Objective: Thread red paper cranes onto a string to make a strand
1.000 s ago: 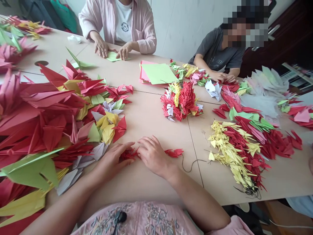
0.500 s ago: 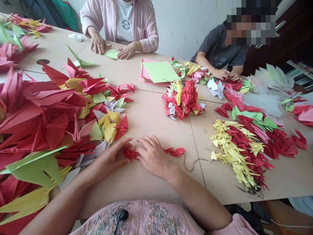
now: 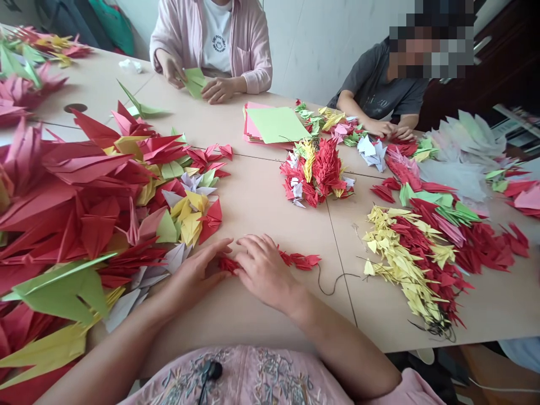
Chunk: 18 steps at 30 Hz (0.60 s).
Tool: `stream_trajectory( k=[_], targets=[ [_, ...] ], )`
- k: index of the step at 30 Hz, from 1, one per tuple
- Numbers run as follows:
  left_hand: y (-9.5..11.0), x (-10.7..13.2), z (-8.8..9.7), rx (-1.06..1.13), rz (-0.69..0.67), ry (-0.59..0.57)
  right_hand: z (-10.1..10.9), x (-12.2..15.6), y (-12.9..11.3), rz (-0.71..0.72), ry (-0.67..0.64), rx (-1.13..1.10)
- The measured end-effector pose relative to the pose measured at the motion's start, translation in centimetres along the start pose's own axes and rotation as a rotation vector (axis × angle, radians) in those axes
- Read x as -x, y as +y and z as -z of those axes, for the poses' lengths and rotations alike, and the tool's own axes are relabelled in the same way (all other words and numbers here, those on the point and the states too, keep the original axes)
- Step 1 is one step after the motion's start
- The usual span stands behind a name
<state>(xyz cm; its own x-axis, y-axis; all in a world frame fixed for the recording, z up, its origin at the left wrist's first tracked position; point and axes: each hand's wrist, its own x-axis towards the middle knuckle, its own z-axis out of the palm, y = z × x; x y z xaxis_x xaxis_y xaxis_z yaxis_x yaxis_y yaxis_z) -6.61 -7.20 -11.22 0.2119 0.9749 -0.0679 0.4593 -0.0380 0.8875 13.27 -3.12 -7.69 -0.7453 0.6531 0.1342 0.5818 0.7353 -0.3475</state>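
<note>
My left hand [image 3: 198,271] and my right hand [image 3: 261,267] lie side by side on the beige table [image 3: 253,197], near its front edge. Between and under them runs a short string of small red paper cranes [image 3: 301,260], its dark thread [image 3: 333,284] trailing off to the right. My left fingers are pinched at the red cranes between the hands. My right hand presses flat over the string, fingers spread.
A big heap of large red, yellow and green paper cranes [image 3: 84,197] fills the left. Crane bunches [image 3: 316,169] and strung garlands [image 3: 413,259] lie centre and right. Coloured paper sheets [image 3: 274,124] sit beyond. Two other people sit opposite, one holding green paper [image 3: 194,81].
My hands shifted only slightly on the red cranes. The person in pink lifted the green paper off the table and holds it up.
</note>
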Motion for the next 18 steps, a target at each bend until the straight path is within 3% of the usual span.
stream_trajectory(
  k=[7,14,18],
  targets=[
    [0.2,0.0,-0.2,0.014,-0.007,0.04,-1.1,-0.6,0.7,-0.008,-0.016,-0.024],
    [0.0,0.0,-0.3,-0.069,-0.008,0.034,0.3,1.1,1.4,-0.045,0.016,-0.06],
    [0.1,0.1,-0.3,-0.145,-0.031,0.042,2.2,3.6,3.6,-0.133,0.061,-0.058]
  ],
)
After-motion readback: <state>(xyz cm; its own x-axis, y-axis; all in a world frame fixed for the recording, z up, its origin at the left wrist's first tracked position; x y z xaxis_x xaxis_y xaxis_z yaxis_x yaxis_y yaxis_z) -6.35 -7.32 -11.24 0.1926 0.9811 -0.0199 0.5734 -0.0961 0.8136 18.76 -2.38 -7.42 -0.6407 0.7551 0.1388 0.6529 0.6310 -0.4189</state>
